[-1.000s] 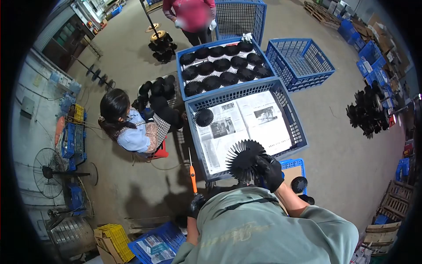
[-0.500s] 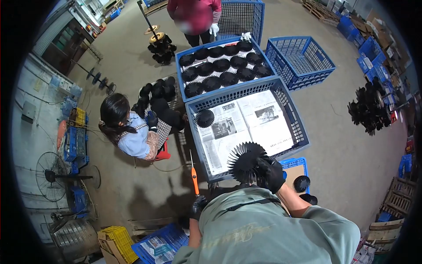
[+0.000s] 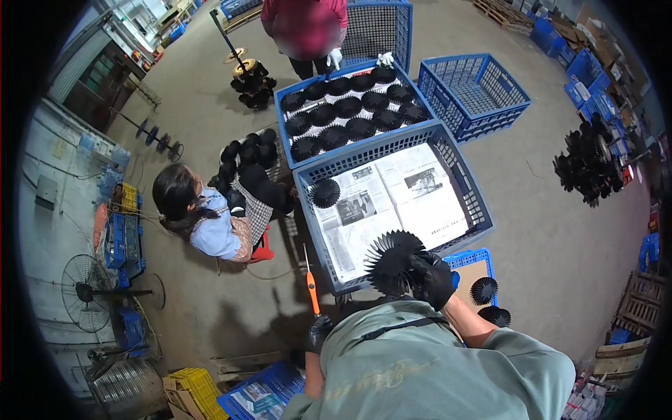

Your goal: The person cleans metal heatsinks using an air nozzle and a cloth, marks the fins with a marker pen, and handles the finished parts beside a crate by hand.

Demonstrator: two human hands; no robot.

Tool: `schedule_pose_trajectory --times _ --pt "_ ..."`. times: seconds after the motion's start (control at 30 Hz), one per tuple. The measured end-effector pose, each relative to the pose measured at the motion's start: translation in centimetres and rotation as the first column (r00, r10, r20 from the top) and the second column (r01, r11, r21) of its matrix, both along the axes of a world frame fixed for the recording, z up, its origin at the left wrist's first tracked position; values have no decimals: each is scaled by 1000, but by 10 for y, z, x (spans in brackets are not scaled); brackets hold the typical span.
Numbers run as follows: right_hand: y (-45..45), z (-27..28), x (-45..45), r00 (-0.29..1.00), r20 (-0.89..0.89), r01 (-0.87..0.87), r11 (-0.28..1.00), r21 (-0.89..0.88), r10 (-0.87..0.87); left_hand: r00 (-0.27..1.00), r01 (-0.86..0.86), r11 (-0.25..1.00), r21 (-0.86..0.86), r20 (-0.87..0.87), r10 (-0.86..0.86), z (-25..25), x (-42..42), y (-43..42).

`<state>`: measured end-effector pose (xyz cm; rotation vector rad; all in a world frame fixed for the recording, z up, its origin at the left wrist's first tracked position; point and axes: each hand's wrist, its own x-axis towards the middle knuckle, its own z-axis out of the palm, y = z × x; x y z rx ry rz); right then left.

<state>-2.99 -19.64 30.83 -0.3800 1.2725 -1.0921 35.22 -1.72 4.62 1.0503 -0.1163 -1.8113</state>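
My right hand (image 3: 434, 281), in a black glove, is closed on the edge of a black round finned heat sink (image 3: 393, 262), held tilted over the near side of a grey-blue plastic crate (image 3: 458, 246). Newspaper (image 3: 406, 199) lines that crate, and one similar finned heat sink (image 3: 325, 193) lies at its far left. Low on the left, my gloved left hand (image 3: 319, 334) is wrapped round an orange-handled tool (image 3: 312, 290). Its long thin metal shaft points up beside the crate; the exact kind of tool is unclear.
Behind stands a crate (image 3: 283, 143) with rows of black finned parts. A seated person (image 3: 217, 234) is at left; another person (image 3: 308, 28) stands beyond. A blue crate (image 3: 476, 119) sits at right, and two finned parts (image 3: 484, 290) lie by my right arm.
Both my hands keep their grip with only slight movement. The seated person's head has turned, and the standing person's gloved hand has shifted slightly left and down.
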Motion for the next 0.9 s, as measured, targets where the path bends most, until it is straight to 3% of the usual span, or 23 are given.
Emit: schedule_pose_trajectory --times 0.03,0.13,0.43,0.53,0.63,0.73,0.83,0.9 --pt "0 -1 1 1000 4 8 1000 -4 -8 995 31 999 -19 96 -29 -2 1 1" --pt "0 -4 2 998 47 32 999 -30 -30 997 -10 997 76 79 4 -1 0 1" --pt "1 -4 -1 1000 5 -21 1000 -12 21 998 -56 988 142 37 51 16 -5 -3" --pt "0 2 -1 999 -9 -47 999 -3 47 983 -15 997 81 181 0 11 -8 -3" --pt "0 -4 0 999 28 -22 999 -42 23 998 -53 986 158 -8 55 14 -3 -4" --pt "-1 -1 -2 999 15 -47 999 -14 48 971 -18 988 -155 -238 -19 -3 2 -2" --pt "-2 -3 1 997 80 -11 1000 -25 13 950 -10 977 -212 -306 -57 -1 0 -5" --pt "-2 -9 2 996 86 17 1000 -24 -15 836 -62 979 -194 -547 -56 4 -5 -10"
